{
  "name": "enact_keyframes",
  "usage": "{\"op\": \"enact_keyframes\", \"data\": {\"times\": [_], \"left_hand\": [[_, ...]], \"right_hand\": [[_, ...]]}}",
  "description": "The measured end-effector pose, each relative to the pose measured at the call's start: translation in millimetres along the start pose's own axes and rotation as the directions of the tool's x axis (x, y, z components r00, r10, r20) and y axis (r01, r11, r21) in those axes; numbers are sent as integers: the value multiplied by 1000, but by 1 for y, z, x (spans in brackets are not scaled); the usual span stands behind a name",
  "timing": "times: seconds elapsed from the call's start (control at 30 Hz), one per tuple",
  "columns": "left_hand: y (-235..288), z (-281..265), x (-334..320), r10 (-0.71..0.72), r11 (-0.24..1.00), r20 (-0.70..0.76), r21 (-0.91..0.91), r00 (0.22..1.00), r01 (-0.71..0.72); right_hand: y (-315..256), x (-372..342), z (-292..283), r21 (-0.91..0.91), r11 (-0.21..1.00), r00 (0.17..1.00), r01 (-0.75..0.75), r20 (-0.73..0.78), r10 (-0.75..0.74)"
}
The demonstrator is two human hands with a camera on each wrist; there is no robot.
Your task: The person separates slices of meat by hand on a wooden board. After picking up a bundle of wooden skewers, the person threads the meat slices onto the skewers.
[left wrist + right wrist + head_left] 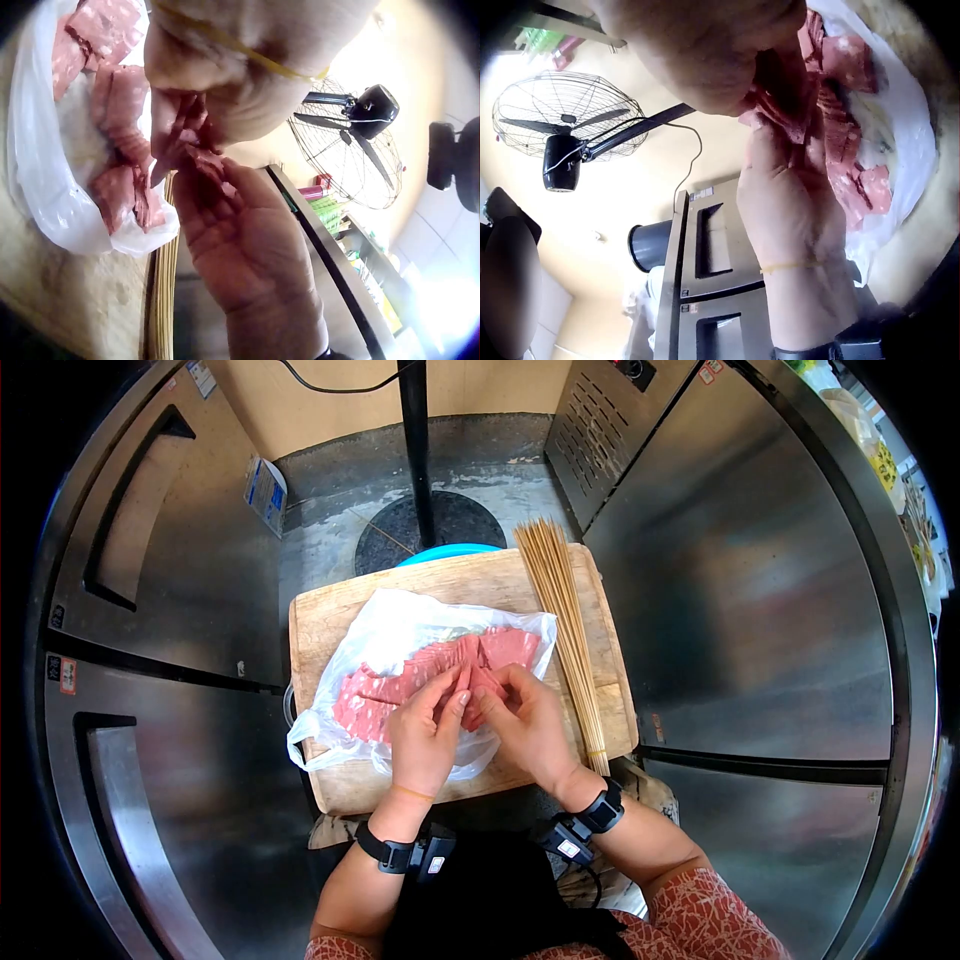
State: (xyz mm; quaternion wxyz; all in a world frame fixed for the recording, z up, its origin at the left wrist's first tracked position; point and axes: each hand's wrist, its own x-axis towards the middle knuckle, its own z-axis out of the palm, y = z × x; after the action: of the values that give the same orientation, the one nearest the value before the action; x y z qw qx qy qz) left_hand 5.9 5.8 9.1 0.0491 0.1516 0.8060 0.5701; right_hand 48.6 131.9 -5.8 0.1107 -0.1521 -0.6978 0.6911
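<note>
A white plastic bag [392,620] lies spread on a wooden cutting board [330,608], with overlapping slices of pink, white-flecked meat [375,695] on it. Over the near side of the pile, my left hand [425,735] and right hand [530,725] meet, thumbs close together. Between them they pinch a few meat slices [483,682], which the fingers partly cover. In the left wrist view, the pinched slices [214,169] stand at the fingertips of the right hand [251,255]. More stacks of meat [847,64] show beside the hands in the right wrist view.
A bundle of thin wooden skewers [565,630] lies along the board's right side. Steel cabinets [760,580] stand close on both sides. Behind the board are a blue basin [450,551] and the black pole [415,450] of a fan [566,120].
</note>
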Motion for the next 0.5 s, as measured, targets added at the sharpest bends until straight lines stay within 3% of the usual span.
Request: {"op": "enact_keyframes", "data": {"times": [0.17, 0.37, 0.5], "left_hand": [[0, 3, -1, -30, 999, -15, -46, 999, 30], [2, 2, 0, -28, 998, -12, 62, 1000, 29], [6, 1, 0, -58, 998, -12, 37, 998, 59]], "right_hand": [[-15, -2, -3, -139, 990, 999, 33, 3, -33], [-6, -2, -2, -150, 988, 1000, 29, -6, -30], [-4, -2, 1, -92, 995, 1000, 24, -15, -25]]}}
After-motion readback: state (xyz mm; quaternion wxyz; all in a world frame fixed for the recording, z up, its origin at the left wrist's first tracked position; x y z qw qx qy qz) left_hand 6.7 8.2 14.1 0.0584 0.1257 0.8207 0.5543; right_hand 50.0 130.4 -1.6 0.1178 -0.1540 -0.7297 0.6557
